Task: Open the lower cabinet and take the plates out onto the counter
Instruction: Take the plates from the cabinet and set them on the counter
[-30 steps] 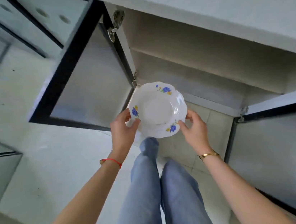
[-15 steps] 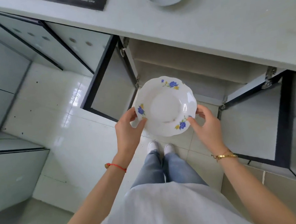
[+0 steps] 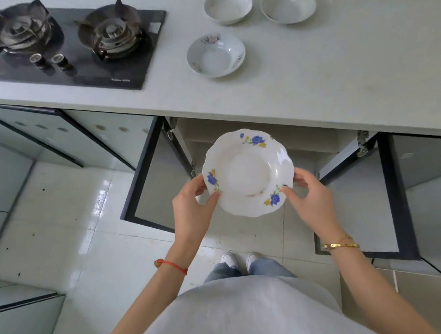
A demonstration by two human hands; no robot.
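A white scalloped plate (image 3: 248,173) with blue and yellow flowers is held level in front of the open lower cabinet (image 3: 280,142). My left hand (image 3: 191,212) grips its left rim and my right hand (image 3: 311,197) grips its right rim. The plate hangs below the edge of the white counter (image 3: 328,77). Both cabinet doors, the left door (image 3: 154,181) and the right door (image 3: 364,204), stand swung out. What I can see of the cabinet's inside shows no plates.
Three white dishes sit on the counter: one flowered (image 3: 216,55), one behind it (image 3: 228,6), one at the back right (image 3: 288,5). A black two-burner gas hob (image 3: 63,44) lies to the left. My feet (image 3: 240,259) stand on a glossy tiled floor.
I have stood up: the view rose from the cabinet's inside to the countertop. The plate stayed in both hands and came up out of the cabinet toward the counter edge.
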